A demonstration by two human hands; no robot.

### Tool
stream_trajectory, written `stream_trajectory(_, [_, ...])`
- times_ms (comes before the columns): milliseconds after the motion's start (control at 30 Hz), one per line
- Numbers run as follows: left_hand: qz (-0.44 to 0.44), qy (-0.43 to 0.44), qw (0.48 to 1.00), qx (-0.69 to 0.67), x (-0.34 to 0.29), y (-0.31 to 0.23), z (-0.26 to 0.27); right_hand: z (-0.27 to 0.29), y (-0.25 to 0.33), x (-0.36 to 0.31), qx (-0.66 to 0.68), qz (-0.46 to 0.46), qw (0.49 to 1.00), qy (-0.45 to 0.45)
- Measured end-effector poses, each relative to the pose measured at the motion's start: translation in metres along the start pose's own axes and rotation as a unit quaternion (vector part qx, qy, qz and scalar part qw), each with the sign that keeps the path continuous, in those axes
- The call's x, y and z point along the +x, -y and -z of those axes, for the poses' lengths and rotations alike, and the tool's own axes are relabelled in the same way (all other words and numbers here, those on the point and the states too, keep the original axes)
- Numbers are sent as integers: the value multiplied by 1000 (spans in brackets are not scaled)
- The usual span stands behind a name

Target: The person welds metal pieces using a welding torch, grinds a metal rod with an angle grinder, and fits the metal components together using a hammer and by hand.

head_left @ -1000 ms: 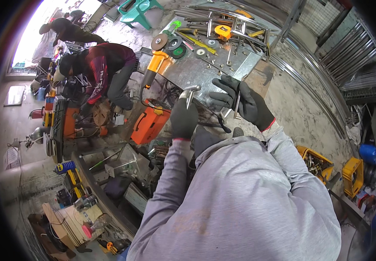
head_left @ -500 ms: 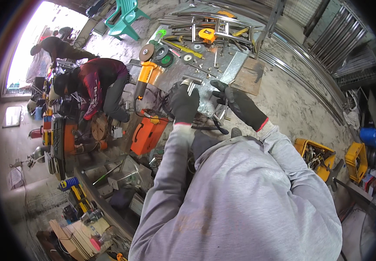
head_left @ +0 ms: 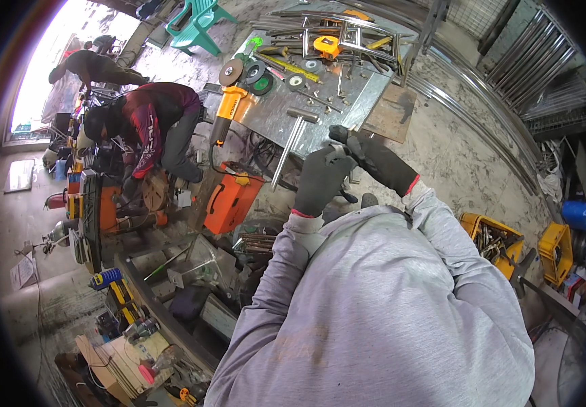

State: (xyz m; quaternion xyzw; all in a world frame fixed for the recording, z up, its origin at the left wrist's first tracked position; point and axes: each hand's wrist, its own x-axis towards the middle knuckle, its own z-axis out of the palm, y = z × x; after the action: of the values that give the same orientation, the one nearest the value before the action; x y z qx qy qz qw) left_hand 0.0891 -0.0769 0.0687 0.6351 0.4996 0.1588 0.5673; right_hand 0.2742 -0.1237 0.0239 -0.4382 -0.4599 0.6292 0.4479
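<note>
My left hand (head_left: 323, 178), in a dark glove, is closed and raised in front of my body, its fingertips against my right hand. My right hand (head_left: 382, 161), gloved too, is closed with its fingers pointing left. Between them a bit of pale metal shows, too small and covered to name; a thin metal end pokes out below. A steel hammer (head_left: 291, 146) rests just left of my left hand, its head on the metal table (head_left: 266, 122) and its handle reaching past the near edge.
An angle grinder (head_left: 228, 112) lies at the table's left, near several discs (head_left: 263, 84). Behind are a yellow tape measure (head_left: 327, 46) and steel tubes. An orange case (head_left: 230, 200) stands below left. A co-worker (head_left: 164, 129) bends over at the left. Yellow crates (head_left: 489, 241) sit at right.
My left hand has let go of the hammer, which now lies on the table edge, and has moved right to meet my right hand. My right hand has closed in slightly.
</note>
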Motion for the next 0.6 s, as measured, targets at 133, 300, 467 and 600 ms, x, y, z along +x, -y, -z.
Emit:
stream_trajectory(133, [-28, -31, 993, -108, 3, 23, 6, 24, -55, 13, 189, 9, 972, -142])
stream_trajectory(300, [-32, -46, 990, -131, -5, 28, 14, 45, -48, -12, 263, -37, 924, -274])
stream_trajectory(467, [-9, -55, 994, -92, -15, 17, 15, 23, -35, -7, 167, 10, 946, -278])
stream_trajectory(600, [-46, -72, 989, -121, -19, 18, 11, 10, -28, -4, 61, 55, 980, -183])
